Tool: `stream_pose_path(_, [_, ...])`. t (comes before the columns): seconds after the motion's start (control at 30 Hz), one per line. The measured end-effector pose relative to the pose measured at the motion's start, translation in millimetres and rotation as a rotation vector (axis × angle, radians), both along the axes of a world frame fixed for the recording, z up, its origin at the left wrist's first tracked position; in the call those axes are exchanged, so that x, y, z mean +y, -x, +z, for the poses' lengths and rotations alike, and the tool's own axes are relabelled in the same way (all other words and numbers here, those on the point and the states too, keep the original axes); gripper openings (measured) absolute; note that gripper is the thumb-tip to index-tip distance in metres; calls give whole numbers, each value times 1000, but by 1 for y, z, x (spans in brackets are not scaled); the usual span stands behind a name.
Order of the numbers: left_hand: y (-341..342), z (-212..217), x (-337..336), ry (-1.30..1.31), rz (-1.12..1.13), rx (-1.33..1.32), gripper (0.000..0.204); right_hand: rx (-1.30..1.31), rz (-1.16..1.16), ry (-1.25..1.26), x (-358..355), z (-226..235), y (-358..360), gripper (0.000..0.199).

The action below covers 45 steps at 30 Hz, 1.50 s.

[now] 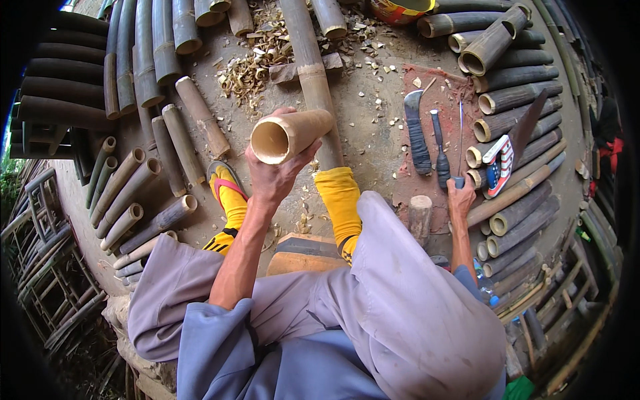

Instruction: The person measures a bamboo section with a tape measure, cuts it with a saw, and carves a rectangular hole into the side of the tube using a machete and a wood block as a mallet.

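Note:
My left hand (283,170) is closed around a short, pale bamboo tube (303,130), its hollow end turned toward me. The tube is raised over a long bamboo pole (312,77); whether they touch I cannot tell. Off to the right, my right hand (461,202) grips the dark handle of a thin-bladed tool (460,150), its slim shaft pointing away from me. Beside it on a worn red mat (417,77) lie a billhook (417,133) with a black-wrapped handle and a slender tool with a dark grip (441,153). A handsaw (500,167) with a white, red and blue handle is farther right.
Bamboo tubes lie in rows at the right (517,80) and left (127,180). Curled shavings (250,70) cover the ground near a wooden block (283,73). A short wood stump (420,217) stands near my knee. My feet wear yellow socks (339,200). A plastic bottle (487,290) is at the lower right.

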State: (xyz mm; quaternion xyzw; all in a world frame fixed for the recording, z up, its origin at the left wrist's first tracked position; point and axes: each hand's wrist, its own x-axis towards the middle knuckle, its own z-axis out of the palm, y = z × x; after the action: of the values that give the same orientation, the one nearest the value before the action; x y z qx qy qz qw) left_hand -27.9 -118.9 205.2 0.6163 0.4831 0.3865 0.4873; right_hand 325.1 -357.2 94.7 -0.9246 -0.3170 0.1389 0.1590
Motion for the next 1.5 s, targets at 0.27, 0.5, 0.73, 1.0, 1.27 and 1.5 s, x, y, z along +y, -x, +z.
stream_pose_path(0.27, [4, -4, -3, -42, 19, 65, 55, -186, 327, -213, 37, 55, 18, 34])
stream_pose_path(0.5, [5, -6, -2, -23, -8, 87, 55, -233, 609, -153, 123, 77, 19, 34])
stream_pose_path(0.73, [6, -4, -1, -46, 11, 95, 56, -354, 1029, -241, 183, 82, 38, 37])
stream_pose_path(1.0, [4, -3, -2, -20, 11, 89, 56, -289, 958, -291, 185, 78, 34, 38])
stream_pose_path(1.27, [10, -6, -2, -7, 22, 131, 56, 194, 873, -137, 172, 82, 4, 29])
stream_pose_path(1.5, [7, -5, 2, -220, -32, 239, 60, 155, 1304, 165, 222, 90, 3, 32])
